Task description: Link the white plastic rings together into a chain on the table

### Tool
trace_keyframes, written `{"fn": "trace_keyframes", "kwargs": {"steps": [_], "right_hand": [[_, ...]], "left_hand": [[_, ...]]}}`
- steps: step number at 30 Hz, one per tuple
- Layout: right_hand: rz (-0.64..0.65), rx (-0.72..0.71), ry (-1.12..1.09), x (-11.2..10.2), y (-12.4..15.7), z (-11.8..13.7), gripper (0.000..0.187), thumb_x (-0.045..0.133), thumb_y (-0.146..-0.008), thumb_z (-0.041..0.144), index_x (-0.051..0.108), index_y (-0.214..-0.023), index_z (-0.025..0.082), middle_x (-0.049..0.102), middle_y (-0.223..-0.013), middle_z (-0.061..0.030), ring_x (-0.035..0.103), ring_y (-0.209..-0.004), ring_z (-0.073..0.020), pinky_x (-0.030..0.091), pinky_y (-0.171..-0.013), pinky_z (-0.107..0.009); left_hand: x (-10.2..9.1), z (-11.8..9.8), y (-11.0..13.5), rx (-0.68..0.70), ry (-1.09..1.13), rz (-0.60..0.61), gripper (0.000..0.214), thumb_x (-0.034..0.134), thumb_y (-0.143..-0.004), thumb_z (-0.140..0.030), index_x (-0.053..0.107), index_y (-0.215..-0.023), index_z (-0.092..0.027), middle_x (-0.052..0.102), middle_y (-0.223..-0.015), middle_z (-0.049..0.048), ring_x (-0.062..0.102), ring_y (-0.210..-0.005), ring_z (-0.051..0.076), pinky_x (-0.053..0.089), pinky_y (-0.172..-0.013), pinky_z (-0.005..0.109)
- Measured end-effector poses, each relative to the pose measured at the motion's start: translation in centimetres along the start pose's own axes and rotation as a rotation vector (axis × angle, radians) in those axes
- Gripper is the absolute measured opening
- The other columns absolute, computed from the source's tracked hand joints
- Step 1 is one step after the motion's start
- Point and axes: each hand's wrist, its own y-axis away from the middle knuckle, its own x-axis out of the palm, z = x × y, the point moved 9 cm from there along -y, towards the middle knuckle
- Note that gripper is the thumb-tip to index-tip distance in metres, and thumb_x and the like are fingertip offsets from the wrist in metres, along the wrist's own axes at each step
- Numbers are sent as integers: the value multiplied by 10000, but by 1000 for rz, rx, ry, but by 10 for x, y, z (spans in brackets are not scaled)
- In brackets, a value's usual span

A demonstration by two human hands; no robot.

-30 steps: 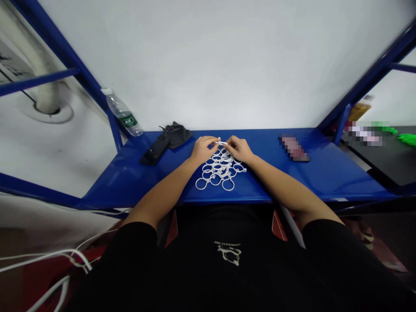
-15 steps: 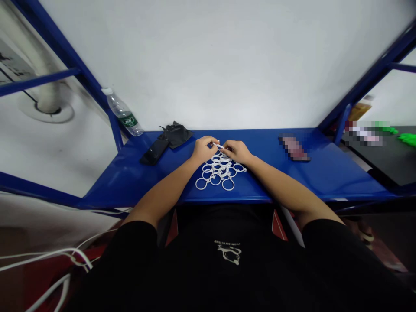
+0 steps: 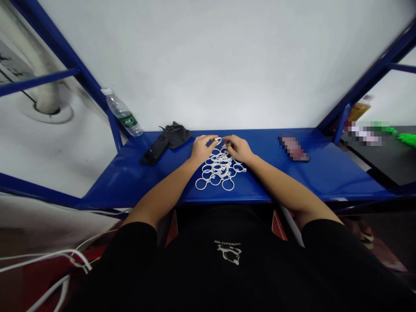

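Several white plastic rings (image 3: 201, 184) lie overlapping in a pile on the blue table, each with a small knob or loop on its edge. My left hand (image 3: 203, 147) is at the far left side of the pile, closed, its thumb and fingers pinching one white ring (image 3: 219, 141) held up above the others. Opposite it, my right hand (image 3: 238, 148) is at the far right side, fingers curled and the index fingertip near the held ring. Whether the right fingertips grip anything is hard to make out.
A black phone (image 3: 154, 151) and a crumpled black bag (image 3: 176, 134) lie left of the hands. Behind them a clear water bottle (image 3: 125, 115) leans against the blue frame (image 3: 113, 125). On the right lies a blurred-out phone-like object (image 3: 294, 148). The white wall (image 3: 221, 65) closes the back.
The white ring between my hands has turned from edge-on so its round opening shows. My right fingers have drawn slightly away from it; my left hand keeps its pinch.
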Motion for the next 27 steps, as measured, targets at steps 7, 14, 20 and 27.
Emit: {"fn": "trace_keyframes", "kwargs": {"steps": [7, 14, 20, 27], "right_hand": [[25, -2, -19, -2, -1, 6, 374, 544, -1166, 488, 764, -1336, 238, 817, -1177, -131, 728, -923, -266, 596, -885, -409], [72, -66, 1, 3, -1, 12, 384, 492, -1192, 491, 770, -1182, 226, 807, -1096, -139, 742, -986, -276, 572, -887, -391], [126, -77, 23, 11, 0, 15, 405, 490, -1192, 531, 761, -1162, 231, 808, -1070, -130, 727, -968, -271, 553, -839, -378], [149, -81, 33, 19, 0, 17, 348, 524, -1177, 503, 744, -1138, 236, 805, -1070, -129, 733, -972, -272, 552, -836, -377]], "left_hand": [[12, -14, 3, 69, 58, 120, 238, 846, -1002, -223, 907, -1231, -250, 894, -1056, 67, 822, -974, 235, 671, -984, 423], [11, -15, 6, 29, 30, 145, 207, 806, -954, -182, 910, -1128, -225, 876, -961, 59, 811, -901, 223, 665, -918, 373], [9, -18, 4, 59, -33, 161, 220, 754, -866, -82, 885, -971, -225, 854, -896, 41, 797, -864, 230, 653, -890, 376], [13, -16, 3, 62, -28, 184, 259, 694, -877, -35, 856, -877, -237, 868, -933, 50, 814, -937, 244, 670, -945, 408]]}}
